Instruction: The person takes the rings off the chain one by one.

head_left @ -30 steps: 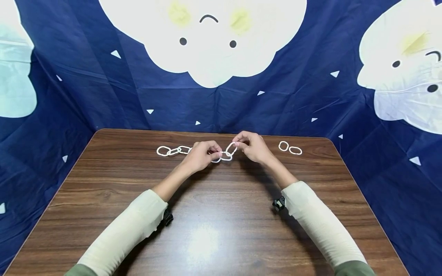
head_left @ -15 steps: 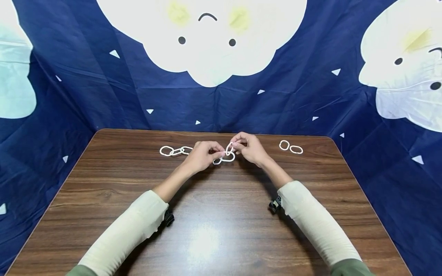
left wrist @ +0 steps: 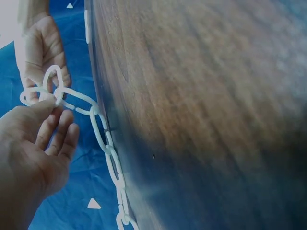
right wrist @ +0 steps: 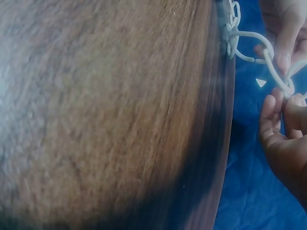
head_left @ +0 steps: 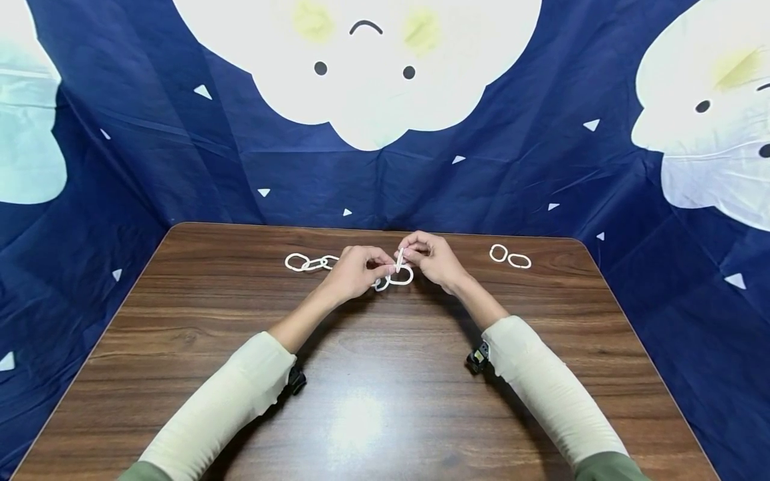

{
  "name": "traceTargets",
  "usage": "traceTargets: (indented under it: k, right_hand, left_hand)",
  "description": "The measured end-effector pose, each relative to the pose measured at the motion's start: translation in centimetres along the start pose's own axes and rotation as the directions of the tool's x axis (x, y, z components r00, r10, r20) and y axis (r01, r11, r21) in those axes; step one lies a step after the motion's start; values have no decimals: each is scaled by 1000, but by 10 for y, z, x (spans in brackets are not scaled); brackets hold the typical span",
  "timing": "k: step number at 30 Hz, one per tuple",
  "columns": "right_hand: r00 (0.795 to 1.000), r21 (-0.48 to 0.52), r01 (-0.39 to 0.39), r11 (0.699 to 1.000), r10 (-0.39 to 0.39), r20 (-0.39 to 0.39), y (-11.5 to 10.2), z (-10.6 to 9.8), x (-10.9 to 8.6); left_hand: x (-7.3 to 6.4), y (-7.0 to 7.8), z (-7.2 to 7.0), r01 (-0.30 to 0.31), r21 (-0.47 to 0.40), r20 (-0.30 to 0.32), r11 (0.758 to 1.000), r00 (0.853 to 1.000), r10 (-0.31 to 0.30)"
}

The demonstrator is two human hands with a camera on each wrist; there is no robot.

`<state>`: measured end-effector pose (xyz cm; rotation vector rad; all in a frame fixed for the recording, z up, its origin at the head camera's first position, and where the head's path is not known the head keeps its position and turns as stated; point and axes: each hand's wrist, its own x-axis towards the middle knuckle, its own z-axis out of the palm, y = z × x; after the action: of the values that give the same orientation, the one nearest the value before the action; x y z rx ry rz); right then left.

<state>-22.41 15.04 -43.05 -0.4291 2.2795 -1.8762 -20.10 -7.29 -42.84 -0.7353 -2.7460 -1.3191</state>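
A chain of white plastic links lies along the back of the table, passing under my left hand. That hand pinches a link near the chain's right end between thumb and fingertips. Close beside it, my right hand pinches a white chain link held nearly upright, edge-on to the head view. In the left wrist view, several joined links hang from the fingertips toward the table edge, and the upright link crosses the end link. The exact contact is partly hidden by the fingers.
Two loose white links lie to the right on the brown wooden table. A dark blue cloth with white clouds stands behind and at both sides. Small black devices sit at the wrists.
My right hand has moved slightly left, closer to the left hand, and its link has turned from slanted to nearly upright. The chain has shifted a little to the right.
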Motion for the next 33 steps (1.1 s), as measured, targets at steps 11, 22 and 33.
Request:
traceTargets:
  k: [11,22,33]
  right_hand:
    - [998,113,19,993,-13,-56,-4,-3,1]
    - [995,25,-40,999,42,-93,-6,-20,-13]
    - [988,-30,-118,993,114,-105,-1,-35,-33]
  left_hand:
    - [-2,-4,-1,13,-7,-9,1000,1000,-13]
    - [0,-3,-2,15,-10,-16,1000,1000,-15]
    - [-2,-1,-6,20,-1,-6,1000,1000,-20]
